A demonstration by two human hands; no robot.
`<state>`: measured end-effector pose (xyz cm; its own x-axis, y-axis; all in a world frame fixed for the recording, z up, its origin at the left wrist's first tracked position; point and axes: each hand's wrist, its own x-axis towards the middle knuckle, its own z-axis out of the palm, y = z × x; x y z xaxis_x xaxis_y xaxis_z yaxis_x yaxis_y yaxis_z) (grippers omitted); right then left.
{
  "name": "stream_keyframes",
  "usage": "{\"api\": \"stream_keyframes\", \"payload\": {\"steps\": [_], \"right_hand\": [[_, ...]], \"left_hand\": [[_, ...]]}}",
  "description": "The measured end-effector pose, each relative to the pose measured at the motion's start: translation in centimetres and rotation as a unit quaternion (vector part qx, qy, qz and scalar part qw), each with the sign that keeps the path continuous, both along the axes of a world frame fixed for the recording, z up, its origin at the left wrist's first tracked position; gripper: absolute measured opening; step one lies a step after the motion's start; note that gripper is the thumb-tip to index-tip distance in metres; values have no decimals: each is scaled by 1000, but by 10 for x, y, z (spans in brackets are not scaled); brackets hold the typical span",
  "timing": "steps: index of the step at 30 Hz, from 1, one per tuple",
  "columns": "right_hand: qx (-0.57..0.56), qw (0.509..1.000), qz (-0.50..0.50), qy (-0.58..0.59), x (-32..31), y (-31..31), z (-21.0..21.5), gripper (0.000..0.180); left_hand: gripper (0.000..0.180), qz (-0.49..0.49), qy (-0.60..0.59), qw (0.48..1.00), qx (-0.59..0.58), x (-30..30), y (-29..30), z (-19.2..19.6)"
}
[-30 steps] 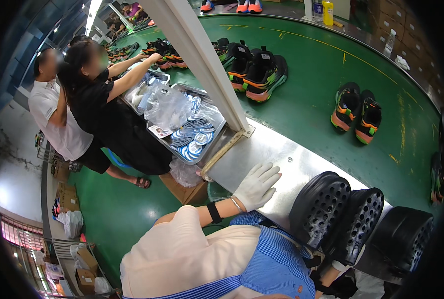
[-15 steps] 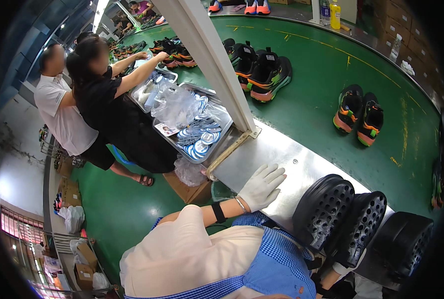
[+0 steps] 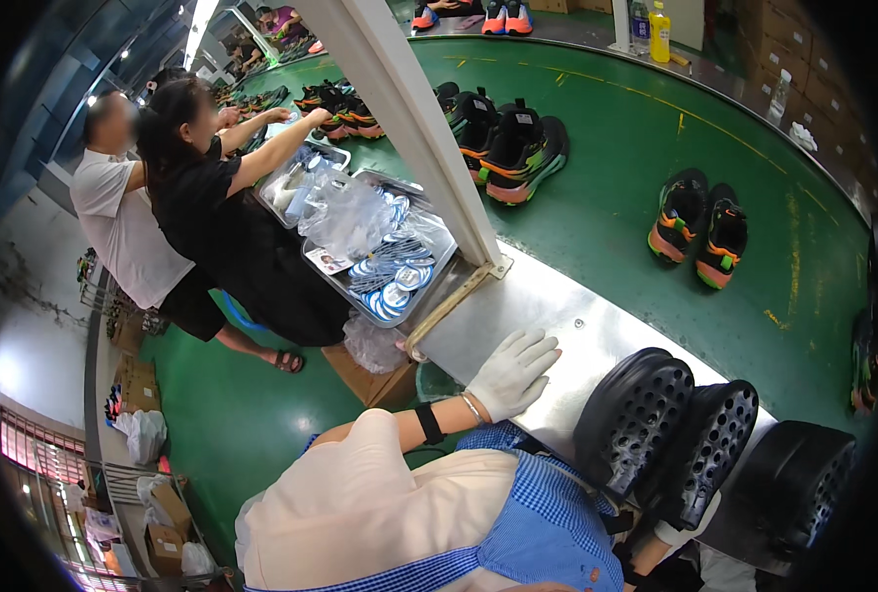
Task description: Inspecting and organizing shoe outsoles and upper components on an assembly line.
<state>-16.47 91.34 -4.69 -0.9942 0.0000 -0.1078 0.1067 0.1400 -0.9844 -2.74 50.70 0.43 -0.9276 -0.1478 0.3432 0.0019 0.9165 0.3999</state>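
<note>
My left hand (image 3: 514, 375), in a white glove with bare fingertips, lies with its fingers spread on the bare metal ledge (image 3: 464, 331). To its right stand two black shoe-shaped blocks, a left one (image 3: 631, 424) and a right one (image 3: 707, 449), with round holes in their faces. My right hand (image 3: 694, 528), gloved too, is at the lower end of the right block; its fingers are mostly hidden, so I cannot make out its grip. Another black holed block (image 3: 799, 483) sits farther right.
Beyond the ledge, a pair of black and orange sneakers (image 3: 678, 222) rests on the green belt (image 3: 597, 207), with more sneakers (image 3: 523, 153) behind a white post (image 3: 409, 109). A metal tray (image 3: 400, 316) holds blue-and-white round tags. Two people (image 3: 212, 187) stand at the left.
The sneakers on the green belt have shifted slightly left. The view has moved a little. My left hand keeps its place on the ledge.
</note>
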Motion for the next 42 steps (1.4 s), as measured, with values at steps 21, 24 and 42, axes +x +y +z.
{"api": "stream_keyframes", "payload": {"steps": [21, 24, 42], "right_hand": [[360, 918, 102, 134, 8, -14, 13, 24], [338, 912, 170, 156, 9, -4, 2, 28], [162, 972, 80, 153, 8, -8, -7, 22]], "left_hand": [[41, 10, -31, 999, -36, 2, -4, -6], [42, 27, -31, 999, -36, 3, -3, -3], [40, 15, -3, 1000, -3, -1, 5, -2]]}}
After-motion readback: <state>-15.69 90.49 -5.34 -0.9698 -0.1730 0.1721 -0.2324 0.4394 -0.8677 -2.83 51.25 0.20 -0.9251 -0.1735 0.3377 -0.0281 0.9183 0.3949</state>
